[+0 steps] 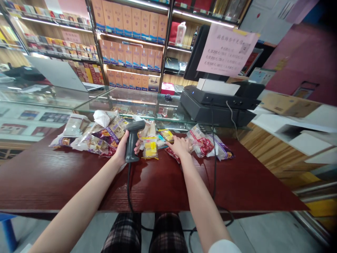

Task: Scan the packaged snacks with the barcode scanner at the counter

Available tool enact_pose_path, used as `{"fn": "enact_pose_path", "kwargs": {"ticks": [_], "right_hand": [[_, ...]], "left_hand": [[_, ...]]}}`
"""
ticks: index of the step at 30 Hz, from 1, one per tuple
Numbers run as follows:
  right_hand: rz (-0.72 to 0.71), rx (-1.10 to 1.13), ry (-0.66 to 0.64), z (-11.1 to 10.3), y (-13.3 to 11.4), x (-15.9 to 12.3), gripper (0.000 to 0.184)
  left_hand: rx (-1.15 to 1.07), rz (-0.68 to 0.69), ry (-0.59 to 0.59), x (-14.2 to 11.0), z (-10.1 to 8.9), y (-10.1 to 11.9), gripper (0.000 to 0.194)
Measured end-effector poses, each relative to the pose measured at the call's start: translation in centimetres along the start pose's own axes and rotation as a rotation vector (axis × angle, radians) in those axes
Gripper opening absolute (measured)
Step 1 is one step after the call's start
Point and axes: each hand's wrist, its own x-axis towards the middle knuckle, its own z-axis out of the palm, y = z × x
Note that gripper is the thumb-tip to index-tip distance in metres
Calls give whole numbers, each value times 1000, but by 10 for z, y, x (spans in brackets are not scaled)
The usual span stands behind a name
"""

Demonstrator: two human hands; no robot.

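Note:
My left hand (121, 149) is wrapped round the grip of a black handheld barcode scanner (131, 142), whose head points up and to the right. A cable runs down from its handle over the table edge. To the right, my right hand (181, 146) reaches over small snack packets with its fingers spread, partly hidden by the hand's back. Close to its fingertips lie a yellow packet (166, 134) and a blue packet (161, 141); a red packet (173, 154) shows beneath the hand. Between my hands lies another yellow snack packet (150, 148).
Several bagged snacks (96, 140) pile up at left; a red-and-clear bag (201, 142) and a purple-and-white bag (223, 149) lie at right. Behind the dark red table (158, 189) stand a glass counter, a laptop (59, 73) and a black cash drawer (207, 109). A black cable (215, 168) crosses the table.

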Motion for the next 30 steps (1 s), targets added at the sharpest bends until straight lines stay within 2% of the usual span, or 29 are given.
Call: {"fn": "enact_pose_path", "kwargs": {"ticks": [5, 9, 13, 16, 21, 27, 30], "right_hand": [[81, 25, 5, -1, -8, 2, 62], [187, 47, -8, -4, -15, 8, 78], [253, 55, -129, -13, -22, 22, 95], [258, 25, -193, -16, -28, 31, 86], [244, 99, -82, -9, -29, 35, 66], [267, 212, 100, -5, -24, 26, 66], [254, 337, 114, -5, -16, 22, 61]], "left_hand": [[43, -8, 4, 2, -3, -5, 49], [77, -10, -8, 4, -8, -11, 48], [79, -22, -7, 6, -10, -14, 48], [64, -40, 11, 7, -10, -14, 46], [47, -73, 17, 7, -8, -15, 46], [46, -86, 6, 4, -6, -17, 47], [47, -94, -9, 4, -7, -18, 48]]}}
